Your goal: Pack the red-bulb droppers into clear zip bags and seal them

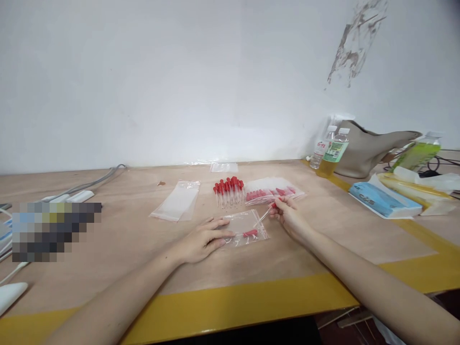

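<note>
My left hand (204, 239) lies on the left end of a small clear zip bag (247, 229) on the wooden table, fingers stretched out and pressing it down. The bag has one red-bulbed dropper inside. My right hand (287, 216) pinches another red-bulbed glass dropper (266, 213), its tip pointing at the bag's open edge. Behind the bag lies a loose bunch of red-bulbed droppers (229, 190), and to its right a stack of filled bags (273, 190).
A pile of empty clear bags (177, 200) lies to the left, another bag (224, 167) by the wall. Two bottles (330, 151), a beige bag (370, 148), a blue tissue pack (384, 199) and a green bottle (417, 154) crowd the right. Cables (89, 184) run at left. Yellow tape (230, 306) edges the table.
</note>
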A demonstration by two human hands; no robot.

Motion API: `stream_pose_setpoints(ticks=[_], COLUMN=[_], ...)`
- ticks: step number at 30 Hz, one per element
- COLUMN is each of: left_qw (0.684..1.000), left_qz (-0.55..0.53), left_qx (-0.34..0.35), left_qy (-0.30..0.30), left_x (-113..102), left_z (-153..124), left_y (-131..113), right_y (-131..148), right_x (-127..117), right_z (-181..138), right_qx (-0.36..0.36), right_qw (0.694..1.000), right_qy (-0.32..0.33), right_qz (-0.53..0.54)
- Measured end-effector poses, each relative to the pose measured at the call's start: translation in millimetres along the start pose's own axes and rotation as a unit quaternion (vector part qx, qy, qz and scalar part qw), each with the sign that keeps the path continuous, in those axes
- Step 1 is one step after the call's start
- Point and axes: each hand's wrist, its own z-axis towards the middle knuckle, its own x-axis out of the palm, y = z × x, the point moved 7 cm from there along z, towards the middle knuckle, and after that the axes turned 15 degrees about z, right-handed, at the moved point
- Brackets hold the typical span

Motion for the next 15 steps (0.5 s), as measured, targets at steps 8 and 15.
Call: stream_pose_setpoints(ticks=[8, 15], left_qw=[1.000, 1.000], left_qz=[-0.005, -0.001], left_qx=[-0.014, -0.021], left_qy=[-0.004, -0.013], left_x=[1.2, -3.2], left_z=[-0.3, 0.3], left_y=[3.3, 0.0], right_y=[-8.5, -6.6], right_x=[2.6, 8.4], right_z=[-8.8, -8.4], right_qx=[0.076, 0.040], right_qw=[0.995, 0.962], right_qy=[0.066, 0.172], right_qz=[0.008, -0.208])
